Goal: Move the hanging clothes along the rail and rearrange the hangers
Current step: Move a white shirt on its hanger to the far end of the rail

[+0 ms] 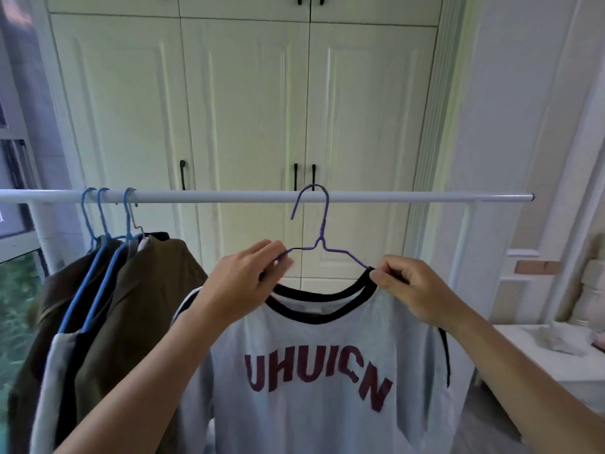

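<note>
A white rail [393,197] runs across the view at mid height. A purple wire hanger [322,224] hooks over it near the middle and carries a pale grey T-shirt [314,355] with a black collar and dark red letters. My left hand [242,283] pinches the hanger's left arm at the collar. My right hand [406,286] pinches the collar and hanger at the right shoulder. At the rail's left end hang several blue hangers [98,224] bunched together with olive-brown, dark and grey clothes [144,290].
White wardrobe doors with black handles [248,109] stand just behind the rail. The rail's white post [49,237] rises at the left beside a window. A white low cabinet [540,348] sits at the right. The rail's right end [532,196] is bare.
</note>
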Tool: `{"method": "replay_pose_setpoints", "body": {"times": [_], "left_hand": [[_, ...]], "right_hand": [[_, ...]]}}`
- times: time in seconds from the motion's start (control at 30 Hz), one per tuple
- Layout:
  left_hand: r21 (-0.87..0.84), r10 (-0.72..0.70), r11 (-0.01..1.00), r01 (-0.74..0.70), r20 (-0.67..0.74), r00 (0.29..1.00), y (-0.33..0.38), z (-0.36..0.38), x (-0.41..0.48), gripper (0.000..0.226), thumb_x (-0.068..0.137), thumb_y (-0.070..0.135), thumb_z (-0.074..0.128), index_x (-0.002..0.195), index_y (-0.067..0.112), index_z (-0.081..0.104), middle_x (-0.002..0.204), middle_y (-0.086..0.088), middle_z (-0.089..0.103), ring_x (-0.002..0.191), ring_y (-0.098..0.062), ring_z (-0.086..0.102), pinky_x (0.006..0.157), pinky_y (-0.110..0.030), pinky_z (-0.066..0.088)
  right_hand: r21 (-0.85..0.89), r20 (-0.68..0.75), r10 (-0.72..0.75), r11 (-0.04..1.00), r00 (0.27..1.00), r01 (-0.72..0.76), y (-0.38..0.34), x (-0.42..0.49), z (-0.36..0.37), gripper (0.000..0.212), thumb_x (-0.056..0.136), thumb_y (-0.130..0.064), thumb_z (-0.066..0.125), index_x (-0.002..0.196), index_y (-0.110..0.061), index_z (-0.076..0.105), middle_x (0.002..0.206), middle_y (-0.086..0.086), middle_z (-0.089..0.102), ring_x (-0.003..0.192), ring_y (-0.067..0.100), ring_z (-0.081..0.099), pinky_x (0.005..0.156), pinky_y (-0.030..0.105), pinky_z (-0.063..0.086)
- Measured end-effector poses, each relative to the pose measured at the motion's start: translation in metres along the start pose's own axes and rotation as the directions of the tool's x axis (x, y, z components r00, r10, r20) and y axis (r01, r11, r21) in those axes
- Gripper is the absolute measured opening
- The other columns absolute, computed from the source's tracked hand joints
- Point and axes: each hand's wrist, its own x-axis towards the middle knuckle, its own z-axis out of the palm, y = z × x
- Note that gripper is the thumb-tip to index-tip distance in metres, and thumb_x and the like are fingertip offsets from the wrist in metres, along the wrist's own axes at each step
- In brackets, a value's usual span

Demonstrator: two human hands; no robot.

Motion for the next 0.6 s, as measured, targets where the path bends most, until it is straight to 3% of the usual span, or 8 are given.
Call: {"method": "replay_pose_setpoints", "body": {"times": [0.13, 0.27, 0.4, 0.6], "left_hand": [[-0.045, 0.001, 0.999, -0.002, -0.023, 1.0, -0.002, 0.006, 0.003, 0.032, 0.108, 0.039, 0.04, 0.085, 0.019, 0.049, 0.068, 0.008, 0.046, 0.055, -0.015, 0.045, 0.049, -0.031, 0.043], [-0.123, -0.083, 0.99, 0.073, -0.075, 0.994, -0.001, 0.013, 0.009, 0.032, 0.108, 0.033, 0.045, 0.08, 0.019, 0.045, 0.063, 0.007, 0.042, 0.056, -0.017, 0.041, 0.051, -0.036, 0.041], [-0.174, -0.098, 0.981, 0.089, -0.048, 0.994, -0.002, 0.019, 0.012, 0.034, 0.106, 0.033, 0.043, 0.079, 0.013, 0.046, 0.06, 0.003, 0.043, 0.055, -0.021, 0.041, 0.051, -0.045, 0.042], [-0.179, -0.105, 0.979, 0.095, -0.045, 0.993, 0.003, 0.028, 0.016, 0.022, 0.108, 0.029, 0.046, 0.092, 0.017, 0.056, 0.061, 0.007, 0.047, 0.055, -0.015, 0.042, 0.052, -0.035, 0.041]], "right_hand": [[-0.029, 0.124, 0.014, 1.0, 0.992, -0.011, -0.001, -0.009, -0.013, 0.034, 0.099, -0.036, 0.058, 0.073, -0.015, 0.055, 0.061, -0.003, 0.043, 0.057, 0.013, 0.039, 0.058, 0.025, 0.035], [-0.052, 0.114, 0.046, 0.998, 0.992, -0.04, 0.005, -0.015, -0.023, 0.041, 0.099, -0.042, 0.057, 0.075, -0.009, 0.053, 0.063, 0.0, 0.044, 0.06, 0.018, 0.04, 0.062, 0.033, 0.037], [-0.044, 0.115, 0.064, 0.997, 0.991, -0.059, 0.009, -0.022, -0.029, 0.043, 0.099, -0.043, 0.056, 0.076, -0.006, 0.052, 0.065, 0.001, 0.044, 0.062, 0.02, 0.041, 0.064, 0.031, 0.037], [0.0, 0.115, 0.078, 0.997, 0.99, -0.079, 0.012, -0.029, -0.033, 0.038, 0.1, -0.04, 0.054, 0.078, -0.01, 0.05, 0.066, 0.001, 0.041, 0.063, 0.021, 0.038, 0.064, 0.032, 0.036]]}}
